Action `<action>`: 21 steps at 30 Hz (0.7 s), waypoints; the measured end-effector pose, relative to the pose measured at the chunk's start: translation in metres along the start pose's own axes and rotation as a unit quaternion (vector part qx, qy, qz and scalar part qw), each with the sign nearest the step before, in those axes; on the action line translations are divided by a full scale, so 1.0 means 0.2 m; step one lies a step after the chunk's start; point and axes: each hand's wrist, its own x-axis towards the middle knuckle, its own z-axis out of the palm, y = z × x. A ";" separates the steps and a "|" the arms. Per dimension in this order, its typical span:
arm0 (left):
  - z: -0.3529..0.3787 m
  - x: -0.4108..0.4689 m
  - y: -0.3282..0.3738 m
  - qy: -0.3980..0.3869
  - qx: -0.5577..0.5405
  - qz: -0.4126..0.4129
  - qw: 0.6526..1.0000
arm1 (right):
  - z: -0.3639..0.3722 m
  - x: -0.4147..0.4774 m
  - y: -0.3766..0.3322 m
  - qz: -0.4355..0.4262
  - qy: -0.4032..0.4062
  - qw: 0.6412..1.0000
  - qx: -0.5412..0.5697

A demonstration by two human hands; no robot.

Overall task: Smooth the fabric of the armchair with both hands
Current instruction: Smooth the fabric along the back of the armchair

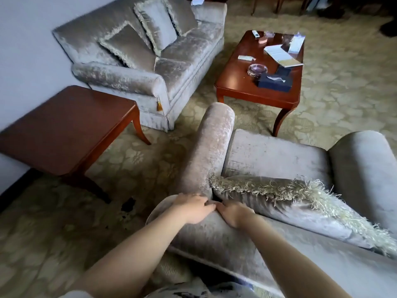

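Left hand [194,208] and right hand [233,212] press relaxed fingers onto the armchair [214,239].

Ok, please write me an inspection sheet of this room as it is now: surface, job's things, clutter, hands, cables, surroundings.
Surface: pale patterned carpet, with dark marks near the armchair's back corner.
Job's things: grey velvet armchair; fringed grey cushion lies against its back.
Clutter: long reddish wooden coffee table carries white papers, a glass ashtray and a dark tissue box.
Hands: left hand and right hand rest on the fabric where back meets armrest, fingertips nearly meeting.
Cables: nothing seen.
Surroundings: grey velvet sofa with three cushions; square wooden side table; plain wall.
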 end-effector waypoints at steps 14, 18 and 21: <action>-0.14 0.21 -0.11 -0.036 -0.055 -0.061 0.996 | -0.09 0.28 -0.09 0.031 -0.008 0.983 0.183; -0.11 0.08 -0.12 -0.016 0.012 -0.013 1.000 | -0.07 0.16 -0.10 0.021 0.032 0.994 0.100; -0.08 0.01 -0.15 -0.006 0.063 0.016 0.998 | -0.07 0.07 -0.11 0.020 0.041 0.994 0.097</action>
